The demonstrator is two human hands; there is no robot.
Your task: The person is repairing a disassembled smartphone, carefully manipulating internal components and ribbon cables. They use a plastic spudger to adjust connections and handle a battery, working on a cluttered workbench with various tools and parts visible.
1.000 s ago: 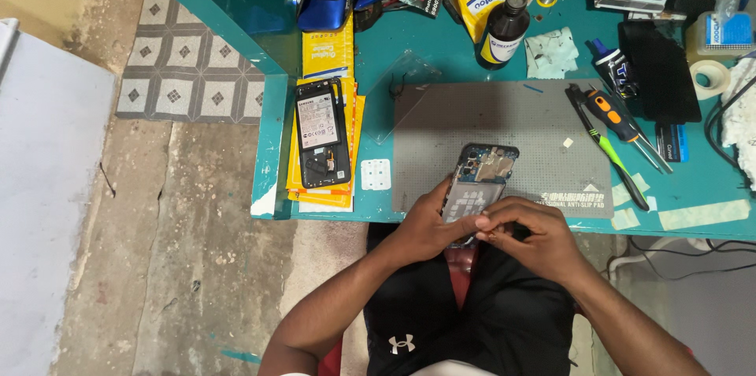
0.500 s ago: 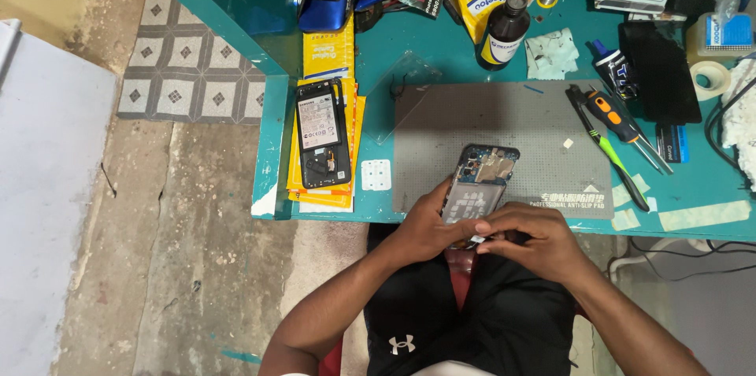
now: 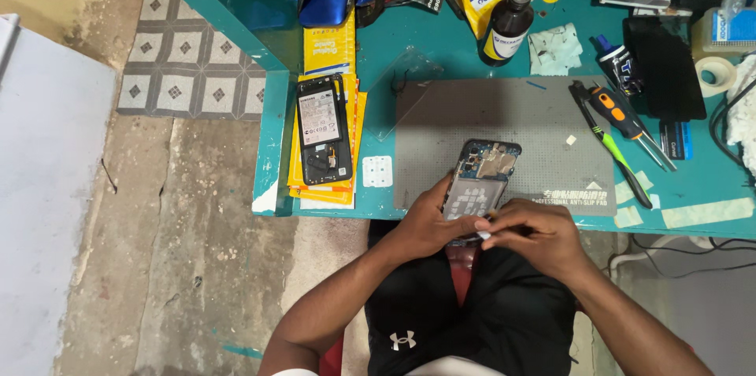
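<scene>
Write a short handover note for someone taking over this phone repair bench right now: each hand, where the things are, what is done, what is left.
Left hand: holds the opened phone over the grey mat.
Right hand: pinches something small and white at the phone's lower end.
Done: back cover off, insides showing.
Second opened phone lies on yellow packets, left.
Screwdrivers lie right of the mat; dark bottle stands behind.
Left: phone not yet closed.

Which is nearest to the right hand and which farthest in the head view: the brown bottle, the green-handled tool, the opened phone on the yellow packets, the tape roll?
From the right hand:
1. Green-handled tool, up and to its right on the mat edge.
2. Opened phone on the yellow packets, far to its left.
3. Brown bottle, at the back of the desk; too close to the phone to rank firmly.
4. Tape roll, far right.
</scene>
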